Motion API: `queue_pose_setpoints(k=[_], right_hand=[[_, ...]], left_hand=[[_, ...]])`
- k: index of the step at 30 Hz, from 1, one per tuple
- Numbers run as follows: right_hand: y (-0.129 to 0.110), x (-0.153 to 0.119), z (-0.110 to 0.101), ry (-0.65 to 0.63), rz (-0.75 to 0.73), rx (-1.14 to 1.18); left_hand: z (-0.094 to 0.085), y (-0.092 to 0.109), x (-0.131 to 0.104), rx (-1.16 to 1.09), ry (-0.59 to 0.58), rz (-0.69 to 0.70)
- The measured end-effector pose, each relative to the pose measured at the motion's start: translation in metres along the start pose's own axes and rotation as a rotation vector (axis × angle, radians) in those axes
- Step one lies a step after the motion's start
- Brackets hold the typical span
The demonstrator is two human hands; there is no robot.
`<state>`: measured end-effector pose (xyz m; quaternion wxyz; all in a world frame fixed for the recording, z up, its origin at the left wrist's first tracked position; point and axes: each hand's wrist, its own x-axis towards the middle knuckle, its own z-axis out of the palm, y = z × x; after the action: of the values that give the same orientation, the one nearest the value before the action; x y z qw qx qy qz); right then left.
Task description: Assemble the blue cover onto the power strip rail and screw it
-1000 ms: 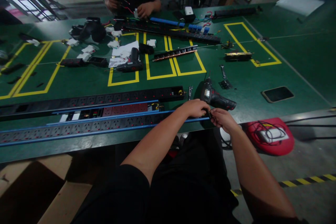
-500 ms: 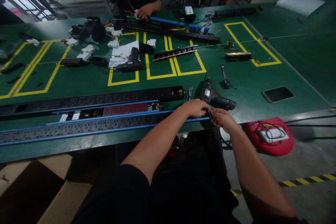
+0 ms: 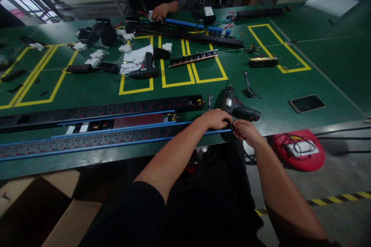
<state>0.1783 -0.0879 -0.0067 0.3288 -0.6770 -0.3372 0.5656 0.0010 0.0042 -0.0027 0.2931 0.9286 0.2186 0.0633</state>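
Note:
Both my hands meet at the right end of a long socket strip [image 3: 127, 136] with blue edges, lying along the near side of the green table. My left hand [image 3: 218, 119] rests over that end, its fingers curled around a small dark part [image 3: 228, 124]. Against the same part, the fingers of my right hand [image 3: 245, 130] are pinched together; exactly what they grip is too small to make out. Just beyond my hands lies a black cordless screwdriver [image 3: 239, 106]. A wrench [image 3: 210, 101] lies to its left.
Behind lies another black socket strip [image 3: 130, 107]. Further off are a second power screwdriver [image 3: 145, 68], a wrench [image 3: 246, 79] and a phone [image 3: 307, 104]. Opposite, a co-worker's hand [image 3: 160, 10] works on parts. A red stool [image 3: 298, 162] stands right; an open cardboard box [image 3: 69, 216] is below left.
My hands keep almost the same place and grip at the strip's end. Across the table, the co-worker's raised hand with the tool has shifted slightly.

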Motion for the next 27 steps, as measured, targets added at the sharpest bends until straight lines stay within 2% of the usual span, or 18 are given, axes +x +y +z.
queue_pose_setpoints(k=[27], right_hand=[[0.0008, -0.0002, 0.0006, -0.012, -0.015, 0.012]], left_hand=[[-0.0038, 0.0039, -0.0012, 0.025, -0.006, -0.030]])
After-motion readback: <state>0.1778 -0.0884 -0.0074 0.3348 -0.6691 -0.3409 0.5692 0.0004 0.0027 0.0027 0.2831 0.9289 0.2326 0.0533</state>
